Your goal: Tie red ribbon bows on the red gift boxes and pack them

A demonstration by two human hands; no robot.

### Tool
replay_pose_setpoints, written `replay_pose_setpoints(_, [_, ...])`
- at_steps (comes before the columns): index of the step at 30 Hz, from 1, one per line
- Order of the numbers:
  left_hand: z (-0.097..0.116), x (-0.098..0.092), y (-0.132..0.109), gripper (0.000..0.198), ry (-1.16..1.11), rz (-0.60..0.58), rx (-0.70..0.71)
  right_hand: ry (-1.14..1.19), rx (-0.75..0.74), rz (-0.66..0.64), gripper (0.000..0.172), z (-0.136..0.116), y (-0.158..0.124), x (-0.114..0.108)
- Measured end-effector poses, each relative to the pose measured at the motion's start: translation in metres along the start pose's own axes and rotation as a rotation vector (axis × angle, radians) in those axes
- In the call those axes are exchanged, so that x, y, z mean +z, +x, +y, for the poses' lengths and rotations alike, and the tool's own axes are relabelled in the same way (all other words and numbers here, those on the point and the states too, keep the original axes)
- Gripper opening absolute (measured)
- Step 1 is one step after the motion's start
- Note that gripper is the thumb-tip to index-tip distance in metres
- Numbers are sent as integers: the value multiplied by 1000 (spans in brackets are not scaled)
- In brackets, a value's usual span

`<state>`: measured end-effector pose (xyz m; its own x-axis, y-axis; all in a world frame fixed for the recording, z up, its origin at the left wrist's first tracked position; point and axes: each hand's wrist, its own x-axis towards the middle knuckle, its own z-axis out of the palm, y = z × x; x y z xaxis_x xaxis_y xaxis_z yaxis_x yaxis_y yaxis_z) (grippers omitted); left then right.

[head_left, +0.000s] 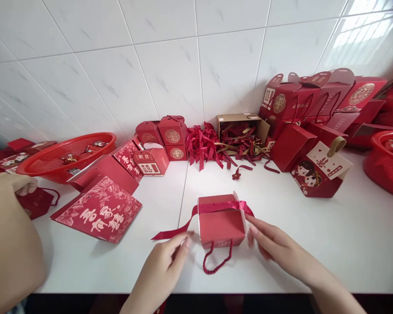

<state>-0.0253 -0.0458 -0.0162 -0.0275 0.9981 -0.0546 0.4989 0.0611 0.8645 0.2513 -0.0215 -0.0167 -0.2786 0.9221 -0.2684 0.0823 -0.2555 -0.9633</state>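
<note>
A small red gift box [222, 226] stands in front of me on the white table, its twisted cord handle [218, 268] hanging toward me. Over its top lies a crimson satin ribbon [219, 206], with one tail trailing on the table to the left. My left hand [165, 264] is beside the box's left side, fingers loosely extended and apart from it, holding nothing visible. On the right, my right hand [275, 244] has its fingers stretched toward the box's side and the ribbon's right end. Whether its fingertips touch them I cannot tell.
Red boxes [173, 138], a heap of ribbons [203, 141] and a carton of cords [242, 131] line the wall. Red baskets [68, 150] stand at both sides. A flattened box [101, 213] and a person's sleeve [13, 235] are left; a printed box [321, 170] stands right.
</note>
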Motion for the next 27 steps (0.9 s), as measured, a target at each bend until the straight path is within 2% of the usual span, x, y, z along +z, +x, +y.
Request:
replay_pose_setpoints(2, [6,11,4,31,-121,5,-26,455,8,103,34,5,9,11])
replay_pose_setpoints(4, [11,17,11,47,-315,40,-50,882,24,147,23,5,16,18])
replay_pose_setpoints(6, [16,19,17,59,-631,64,-49,1157,43,153,12,3,20,20])
replay_pose_setpoints(8, [20,17,21,57,-966,82,-57,1293,20,167,11,0,24,21])
replay_pose_setpoints(10, [25,14,25,39,-1202,150,-124,1347,-32,169,12,-2,25,21])
replay_pose_setpoints(12, [28,12,28,17,-1342,278,-241,1374,-52,167,16,-3,26,21])
replay_pose_setpoints(13, [30,11,30,13,-1393,333,-301,1392,-32,173,19,-3,26,20])
replay_pose_setpoints(15, [31,10,31,19,-1466,391,-406,1425,29,190,20,-2,25,19])
replay_pose_setpoints(19, [30,14,29,23,-1531,398,-533,1444,55,222,18,-1,25,18])
replay_pose_setpoints(23, [23,20,27,28,-1447,469,-520,1440,108,338,13,2,26,22])
replay_pose_setpoints(25, [20,21,27,30,-1356,527,-437,1415,109,366,11,6,27,22])
replay_pose_setpoints(27, [19,19,28,27,-1252,590,-313,1360,50,386,10,9,29,21])
